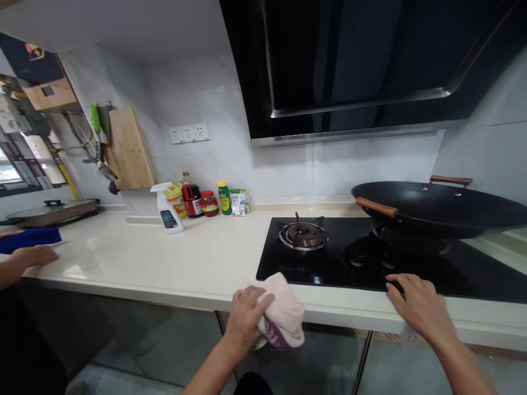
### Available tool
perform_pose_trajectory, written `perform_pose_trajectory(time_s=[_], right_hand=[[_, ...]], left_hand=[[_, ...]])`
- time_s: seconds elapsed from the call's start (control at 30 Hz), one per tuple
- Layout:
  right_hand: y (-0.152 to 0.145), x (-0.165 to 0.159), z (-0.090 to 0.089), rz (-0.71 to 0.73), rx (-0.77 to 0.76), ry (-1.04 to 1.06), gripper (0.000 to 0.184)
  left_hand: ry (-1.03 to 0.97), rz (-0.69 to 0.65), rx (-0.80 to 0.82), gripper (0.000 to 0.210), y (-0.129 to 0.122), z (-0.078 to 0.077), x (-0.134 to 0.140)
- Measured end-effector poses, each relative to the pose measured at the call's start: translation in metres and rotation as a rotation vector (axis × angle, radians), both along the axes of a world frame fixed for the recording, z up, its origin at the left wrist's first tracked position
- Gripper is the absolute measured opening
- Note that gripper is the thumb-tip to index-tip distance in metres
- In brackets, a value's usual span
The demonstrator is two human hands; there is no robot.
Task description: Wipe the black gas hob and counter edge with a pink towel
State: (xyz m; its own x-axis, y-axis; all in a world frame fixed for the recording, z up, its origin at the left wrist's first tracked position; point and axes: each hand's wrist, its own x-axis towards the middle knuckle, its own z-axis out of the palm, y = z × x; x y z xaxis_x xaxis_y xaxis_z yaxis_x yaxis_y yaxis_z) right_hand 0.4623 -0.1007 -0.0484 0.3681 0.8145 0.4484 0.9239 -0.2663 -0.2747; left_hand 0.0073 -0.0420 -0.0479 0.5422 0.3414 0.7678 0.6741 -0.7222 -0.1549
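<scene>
My left hand [246, 317] is closed round a folded pink cloth [284, 304] with a purple patch, at the front edge of the counter. My right hand [420, 304] rests over the front edge of the black gas hob [329, 274], fingers apart and slightly bent, holding nothing. Behind it, a large black wok [432, 206] with wooden handles sits over the hob's right burner. The left burner [305, 235] is bare, its pan support showing.
At far left, another person's hand [35, 257] lies by a blue cloth [33, 238]. A spray bottle [168, 214], a soy sauce bottle [191, 197] and several condiments line the back wall. A range hood [349, 66] overhangs the hob. A cutting board [128, 148] hangs left.
</scene>
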Motion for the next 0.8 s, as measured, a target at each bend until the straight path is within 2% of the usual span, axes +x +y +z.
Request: perform_pose_trajectory(time_s=[0.1,0.17,0.23,0.3,0.43,0.53,0.67,0.8], right_hand=[[0.0,-0.001,-0.001,0.001,0.007,-0.007,0.051],[0.0,-0.002,-0.001,0.004,0.017,-0.009,0.051],[0.0,-0.004,0.0,0.009,0.029,-0.01,0.05],[0.001,-0.005,0.0,0.011,0.04,-0.01,0.05],[0.002,-0.008,0.001,-0.004,0.048,-0.001,0.05],[0.002,-0.007,0.0,-0.006,0.044,-0.004,0.05],[0.003,-0.005,-0.002,-0.019,0.04,-0.006,0.05],[0.003,-0.004,-0.002,-0.019,0.035,-0.008,0.049]], left_hand=[[0.084,0.026,0.006,0.036,0.011,0.008,-0.057],[0.113,0.049,0.009,0.038,0.016,0.011,-0.084],[0.094,0.09,0.026,0.04,0.019,0.01,-0.098],[0.037,0.151,0.046,0.041,0.018,0.006,-0.099],[-0.057,0.305,0.039,0.042,0.008,-0.002,-0.074],[-0.11,0.347,0.012,0.043,-0.004,-0.006,-0.043],[-0.209,0.25,-0.04,0.037,-0.018,-0.012,0.013],[-0.327,0.146,-0.048,0.032,-0.021,-0.02,0.061]])
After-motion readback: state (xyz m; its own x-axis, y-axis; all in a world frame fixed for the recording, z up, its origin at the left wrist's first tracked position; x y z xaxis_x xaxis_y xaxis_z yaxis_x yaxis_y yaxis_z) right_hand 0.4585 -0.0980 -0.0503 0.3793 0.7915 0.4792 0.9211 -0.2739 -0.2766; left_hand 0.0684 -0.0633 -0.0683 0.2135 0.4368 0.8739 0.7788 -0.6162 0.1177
